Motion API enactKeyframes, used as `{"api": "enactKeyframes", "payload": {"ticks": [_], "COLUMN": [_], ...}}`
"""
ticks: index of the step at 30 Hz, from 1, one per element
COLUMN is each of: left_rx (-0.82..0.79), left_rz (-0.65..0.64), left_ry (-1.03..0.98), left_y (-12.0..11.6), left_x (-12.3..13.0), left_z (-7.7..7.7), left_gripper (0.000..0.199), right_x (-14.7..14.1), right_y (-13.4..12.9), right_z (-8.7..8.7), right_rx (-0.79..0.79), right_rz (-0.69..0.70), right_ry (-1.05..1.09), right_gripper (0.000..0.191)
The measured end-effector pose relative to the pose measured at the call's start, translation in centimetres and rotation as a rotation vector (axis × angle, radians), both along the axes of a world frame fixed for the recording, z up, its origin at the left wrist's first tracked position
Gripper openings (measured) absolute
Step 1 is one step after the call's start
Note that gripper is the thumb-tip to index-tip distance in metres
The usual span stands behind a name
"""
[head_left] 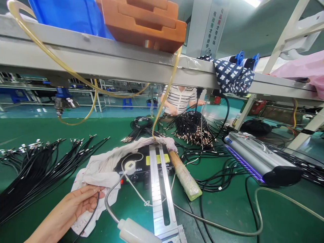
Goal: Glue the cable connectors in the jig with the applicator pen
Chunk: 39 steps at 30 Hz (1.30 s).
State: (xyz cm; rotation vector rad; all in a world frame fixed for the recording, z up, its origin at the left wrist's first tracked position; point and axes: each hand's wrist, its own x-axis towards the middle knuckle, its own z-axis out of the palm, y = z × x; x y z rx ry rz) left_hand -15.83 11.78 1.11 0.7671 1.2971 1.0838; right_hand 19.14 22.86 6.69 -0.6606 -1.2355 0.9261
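Note:
My left hand (78, 202) is closed, with thumb and fingers pinching a thin black cable (92, 216) near its end. Its fingers lie against a white cloth (93, 168) with faint pink marks; whether they also grip the cloth, I cannot tell. The cloth is draped over the back and left of a black control box (141, 168) with a yellow label and a lit red light. Over the box's front runs a slotted metal bar (157, 189). Near the bottom edge lies a white cylinder (136, 232) with a bent metal tube. My right hand is out of view.
Bundled black cables (32, 168) spread across the left. A taped handle (184, 175) lies beside the box. At right sits a silver lamp unit (260, 158) glowing violet. A metal shelf beam (113, 60) crosses above, with a yellow hose (167, 91) hanging down. Opposite, a person (179, 99) handles cables.

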Motion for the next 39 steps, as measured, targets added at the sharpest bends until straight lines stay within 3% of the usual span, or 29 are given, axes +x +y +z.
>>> {"api": "enactKeyframes", "payload": {"ticks": [5, 8, 11, 24, 26, 39], "left_rx": [0.012, 0.007, 0.018, 0.019, 0.023, 0.027], "left_rz": [-0.014, -0.011, -0.025, -0.036, -0.024, 0.01], "left_ry": [0.024, 0.028, 0.026, 0.038, 0.052, 0.074], "left_y": [0.0, 0.1, 0.1, -0.1, -0.1, -0.3], "left_x": [-0.3, -0.3, -0.3, 0.1, 0.2, 0.8], "left_z": [-0.3, -0.5, -0.5, 0.1, 0.2, 0.9], "left_gripper": [0.047, 0.048, 0.047, 0.043, 0.046, 0.045], "right_x": [0.1, 0.2, 0.2, -0.2, -0.3, -1.3], "right_y": [-0.1, -0.2, -0.6, -2.1, -2.0, -0.7], "right_z": [0.1, 0.3, 0.5, 2.1, 2.2, 0.7], "right_rx": [0.013, 0.027, 0.038, 0.015, 0.004, -0.064], "right_rz": [-0.013, -0.012, -0.007, -0.016, -0.022, -0.082], "right_ry": [-0.036, -0.053, -0.063, -0.077, -0.078, -0.038], "right_gripper": [0.026, 0.044, 0.027, 0.024, 0.033, 0.029]}}
